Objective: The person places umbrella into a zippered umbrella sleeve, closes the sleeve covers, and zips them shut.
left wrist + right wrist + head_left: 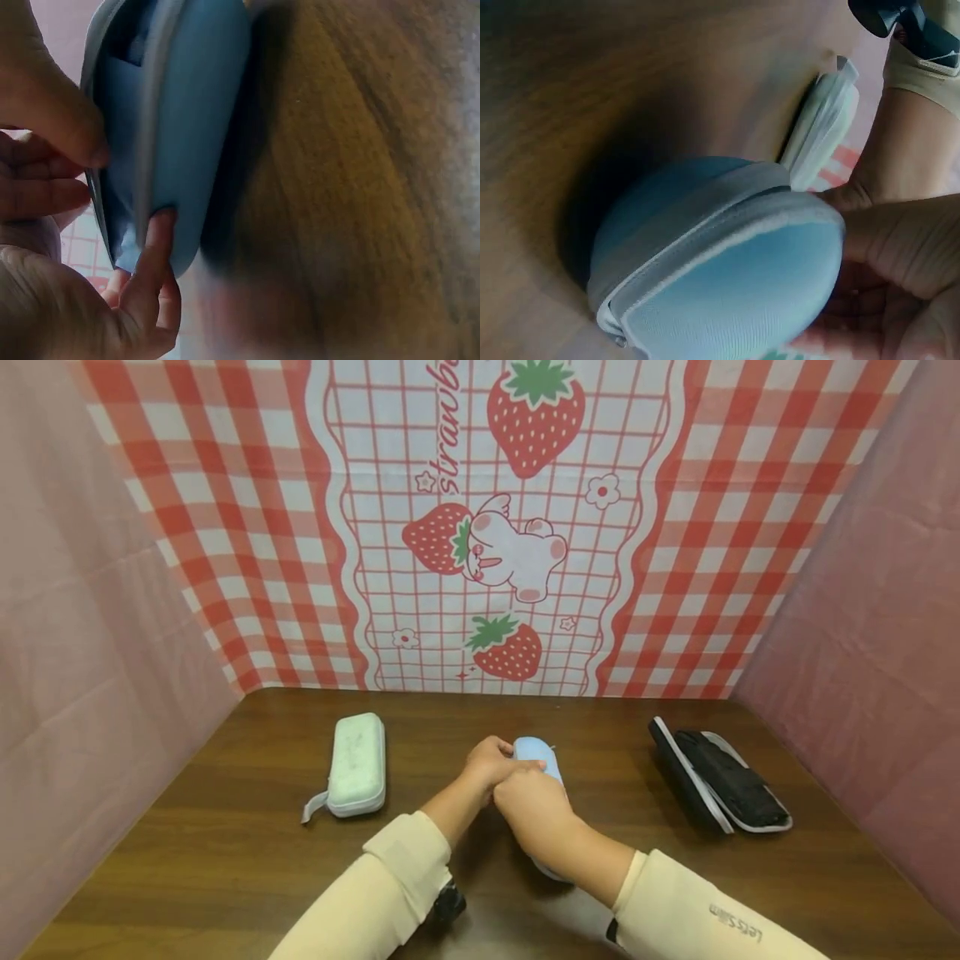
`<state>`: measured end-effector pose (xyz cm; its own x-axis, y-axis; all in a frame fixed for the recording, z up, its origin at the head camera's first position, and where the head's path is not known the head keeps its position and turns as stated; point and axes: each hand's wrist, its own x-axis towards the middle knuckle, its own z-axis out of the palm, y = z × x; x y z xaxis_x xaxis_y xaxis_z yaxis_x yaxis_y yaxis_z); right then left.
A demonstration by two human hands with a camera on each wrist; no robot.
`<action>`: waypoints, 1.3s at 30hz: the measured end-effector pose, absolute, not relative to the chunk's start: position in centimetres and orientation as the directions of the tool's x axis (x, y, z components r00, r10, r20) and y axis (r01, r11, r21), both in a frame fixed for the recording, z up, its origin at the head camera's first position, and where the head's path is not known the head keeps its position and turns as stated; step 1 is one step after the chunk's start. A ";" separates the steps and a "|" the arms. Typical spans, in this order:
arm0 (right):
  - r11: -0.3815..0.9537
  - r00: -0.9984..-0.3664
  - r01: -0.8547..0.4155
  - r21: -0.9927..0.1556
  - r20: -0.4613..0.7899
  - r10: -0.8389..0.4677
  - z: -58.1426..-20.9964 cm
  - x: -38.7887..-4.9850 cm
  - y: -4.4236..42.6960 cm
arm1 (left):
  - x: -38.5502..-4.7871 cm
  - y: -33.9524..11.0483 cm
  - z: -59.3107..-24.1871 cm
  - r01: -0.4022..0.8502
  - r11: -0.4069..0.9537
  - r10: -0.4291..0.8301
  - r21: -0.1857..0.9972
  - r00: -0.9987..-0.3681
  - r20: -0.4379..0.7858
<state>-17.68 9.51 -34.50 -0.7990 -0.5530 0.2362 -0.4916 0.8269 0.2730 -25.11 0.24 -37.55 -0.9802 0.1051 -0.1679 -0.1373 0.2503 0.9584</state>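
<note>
A light blue zip case [535,748] sits on the table in front of me, both my hands on it. The left wrist view shows the case [199,127] partly open along its grey zip edge, with a dark inner pocket visible. At its far end my left hand [495,765] grips the rim, one digit on the outer shell. My right hand [534,803] holds the lid edge, its thumb tucked inside the gap. In the right wrist view the case's near end [742,292] shows its two zip bands close together.
A mint green zip case [357,764] with a strap [314,807] lies to the left on the brown wooden table [225,860]. To the right, a black case [738,785] with grey edging lies spread open. A checked strawberry cloth [285,552] hangs behind.
</note>
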 end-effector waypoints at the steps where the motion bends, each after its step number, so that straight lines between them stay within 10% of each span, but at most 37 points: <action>1: 0.827 -0.796 -0.502 0.255 0.238 -0.556 -34.6 -17.7 9.7 | -25.1 0.3 -37.7 -0.137 0.264 0.097 0.955 -0.981 -0.168; 13: 0.861 -0.864 -0.469 -0.198 0.302 -0.402 -33.5 -21.4 16.9 | -25.4 -0.7 -38.2 -0.263 0.121 0.142 0.957 -0.950 -0.279; 25: 0.645 -0.911 -0.211 -0.734 -0.091 -0.402 -37.1 -21.9 19.5 | -25.4 -1.5 -38.4 -0.258 0.130 0.216 0.957 -0.935 -0.282; 39: 0.627 -0.927 -0.200 -0.753 -0.061 -0.369 -38.1 -21.2 19.7 | -25.3 -1.9 -38.2 -0.264 0.141 0.257 0.954 -0.921 -0.293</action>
